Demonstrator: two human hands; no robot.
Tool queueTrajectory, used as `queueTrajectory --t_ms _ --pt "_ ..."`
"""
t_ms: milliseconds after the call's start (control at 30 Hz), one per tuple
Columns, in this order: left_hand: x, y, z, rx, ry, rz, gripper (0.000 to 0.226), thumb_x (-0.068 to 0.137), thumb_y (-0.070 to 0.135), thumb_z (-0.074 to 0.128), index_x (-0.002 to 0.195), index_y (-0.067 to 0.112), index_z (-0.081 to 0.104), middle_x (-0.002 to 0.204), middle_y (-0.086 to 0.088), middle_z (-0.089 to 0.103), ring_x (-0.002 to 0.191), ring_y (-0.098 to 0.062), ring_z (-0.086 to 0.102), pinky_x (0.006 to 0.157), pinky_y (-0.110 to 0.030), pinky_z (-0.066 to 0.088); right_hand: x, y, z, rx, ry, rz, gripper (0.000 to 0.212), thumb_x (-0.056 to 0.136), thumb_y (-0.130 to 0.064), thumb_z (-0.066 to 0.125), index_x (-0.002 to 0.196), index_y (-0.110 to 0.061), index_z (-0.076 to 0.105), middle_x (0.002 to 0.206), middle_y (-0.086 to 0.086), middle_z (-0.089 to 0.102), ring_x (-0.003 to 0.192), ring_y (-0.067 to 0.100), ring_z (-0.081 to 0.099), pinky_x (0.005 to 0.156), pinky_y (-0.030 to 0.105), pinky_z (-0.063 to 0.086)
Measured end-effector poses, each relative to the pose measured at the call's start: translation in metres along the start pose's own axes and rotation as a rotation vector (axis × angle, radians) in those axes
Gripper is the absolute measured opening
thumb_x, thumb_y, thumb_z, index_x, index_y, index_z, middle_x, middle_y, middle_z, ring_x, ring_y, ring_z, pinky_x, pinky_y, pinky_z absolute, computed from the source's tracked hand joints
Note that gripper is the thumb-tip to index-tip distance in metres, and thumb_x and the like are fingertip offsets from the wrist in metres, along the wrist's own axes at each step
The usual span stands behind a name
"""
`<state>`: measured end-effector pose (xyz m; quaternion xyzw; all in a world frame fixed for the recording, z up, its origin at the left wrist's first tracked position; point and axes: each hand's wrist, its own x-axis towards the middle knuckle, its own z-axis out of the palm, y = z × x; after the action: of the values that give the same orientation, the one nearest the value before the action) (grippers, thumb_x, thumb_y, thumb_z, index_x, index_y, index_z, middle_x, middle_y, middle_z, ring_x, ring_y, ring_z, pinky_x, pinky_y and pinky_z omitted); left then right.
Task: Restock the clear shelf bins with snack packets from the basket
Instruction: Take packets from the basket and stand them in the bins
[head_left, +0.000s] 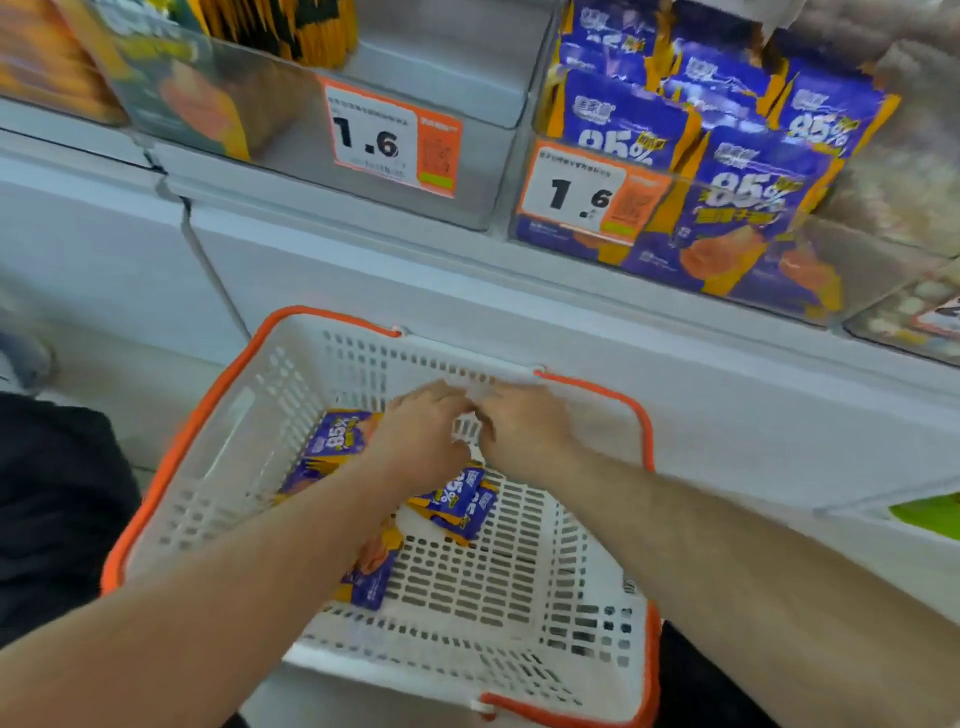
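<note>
A white basket (239, 431) with orange handles sits below the shelf. Purple snack packets marked 85% lie on its floor: one at the far left (337, 441), one in the middle (465, 501), one nearer me (371, 571). My left hand (421, 436) and my right hand (524, 431) are both inside the basket near its far wall, backs up, fingertips nearly meeting. Their fingers are loosely bent and I see no packet in either. The left hand hovers over the packets. Above right, a clear shelf bin (571, 244) holds several matching purple packets.
The middle clear bin (483, 171) carries a 1.6 price tag and shows mostly bare white inside. A left bin (171, 104) holds green and orange packets. A white cabinet front (727, 415) runs behind the basket. Dark clothing (52, 493) is at the left.
</note>
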<state>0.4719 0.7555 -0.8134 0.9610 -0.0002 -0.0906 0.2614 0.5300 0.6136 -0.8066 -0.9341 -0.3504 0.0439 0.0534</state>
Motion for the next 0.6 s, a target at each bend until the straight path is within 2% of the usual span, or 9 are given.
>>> queueTrajectory --t_ms 67,100,200,267,333,400,467,533,600 --pt "-0.006 -0.024 0.005 -0.043 -0.061 -0.114 0.047 0.086 0.020 0.057 0.132 0.019 0.055 0.137 -0.002 0.054 0.125 -0.025 0.049 0.102 -0.040 0.041 0.008 -0.006 0.033 0.130 -0.280 0.197 0.015 0.089 -0.020 0.052 0.093 -0.014 0.066 0.089 0.007 0.064 0.085 0.027 0.060 0.067 0.030 0.040" --pt "-0.009 -0.035 0.006 -0.063 -0.079 -0.158 0.044 0.086 0.021 0.056 0.131 0.018 0.056 0.134 -0.003 0.056 0.119 -0.025 0.052 0.098 -0.040 0.045 0.011 -0.009 0.047 0.266 -0.339 0.330 0.013 0.091 -0.020 0.053 0.088 -0.014 0.063 0.083 0.006 0.062 0.079 0.024 0.058 0.064 0.029 0.040" --pt "-0.018 -0.061 0.010 -0.124 -0.107 -0.275 0.049 0.090 0.021 0.056 0.139 0.023 0.051 0.141 0.001 0.052 0.122 -0.022 0.053 0.097 -0.038 0.048 0.019 -0.013 0.087 0.692 -0.348 0.766 0.029 0.091 -0.012 0.052 0.063 -0.013 0.045 0.057 0.004 0.040 0.051 0.018 0.038 0.051 0.029 0.026" --pt "-0.022 -0.072 0.012 -0.164 -0.125 -0.345 0.050 0.093 0.020 0.057 0.141 0.025 0.048 0.143 0.000 0.051 0.121 -0.021 0.055 0.094 -0.036 0.050 0.018 -0.015 0.107 0.884 -0.394 0.958 0.030 0.091 -0.008 0.053 0.063 -0.013 0.042 0.058 0.005 0.035 0.049 0.019 0.035 0.055 0.032 0.023" --pt "-0.023 -0.079 0.017 -0.211 -0.134 -0.417 0.049 0.093 0.021 0.057 0.141 0.028 0.047 0.136 -0.005 0.057 0.091 -0.014 0.064 0.069 -0.026 0.054 0.017 -0.017 0.126 1.063 -0.426 1.113 0.008 0.094 -0.012 0.056 0.092 -0.006 0.062 0.079 0.014 0.056 0.078 0.028 0.062 0.064 0.034 0.036" --pt "-0.025 -0.081 0.021 -0.256 -0.155 -0.474 0.046 0.094 0.019 0.055 0.139 0.027 0.048 0.125 -0.014 0.063 0.061 -0.008 0.056 0.048 -0.019 0.043 0.016 -0.020 0.146 1.207 -0.358 1.304 0.037 0.092 -0.017 0.063 0.125 0.001 0.056 0.114 0.016 0.063 0.108 0.030 0.062 0.076 0.037 0.048" --pt "-0.025 -0.081 0.022 -0.286 -0.161 -0.504 0.045 0.094 0.017 0.053 0.138 0.025 0.050 0.124 -0.016 0.062 0.084 -0.021 0.065 0.064 -0.029 0.051 0.017 -0.023 0.158 1.320 -0.264 1.448 0.050 0.089 -0.013 0.069 0.132 0.002 0.048 0.120 0.016 0.060 0.107 0.030 0.061 0.084 0.040 0.049" --pt "-0.026 -0.079 0.022 -0.299 -0.153 -0.529 0.044 0.094 0.015 0.053 0.137 0.025 0.050 0.125 -0.016 0.062 0.109 -0.031 0.060 0.079 -0.036 0.052 0.019 -0.027 0.166 1.439 -0.227 1.493 0.042 0.090 -0.005 0.066 0.127 0.005 0.050 0.119 0.017 0.061 0.101 0.031 0.062 0.089 0.041 0.049" --pt "-0.026 -0.079 0.025 -0.324 -0.153 -0.547 0.044 0.094 0.014 0.053 0.136 0.025 0.051 0.125 -0.014 0.062 0.102 -0.028 0.063 0.070 -0.032 0.050 0.017 -0.028 0.174 1.467 -0.268 1.474 0.027 0.093 -0.001 0.060 0.119 0.003 0.056 0.102 0.014 0.066 0.081 0.024 0.060 0.080 0.039 0.052"
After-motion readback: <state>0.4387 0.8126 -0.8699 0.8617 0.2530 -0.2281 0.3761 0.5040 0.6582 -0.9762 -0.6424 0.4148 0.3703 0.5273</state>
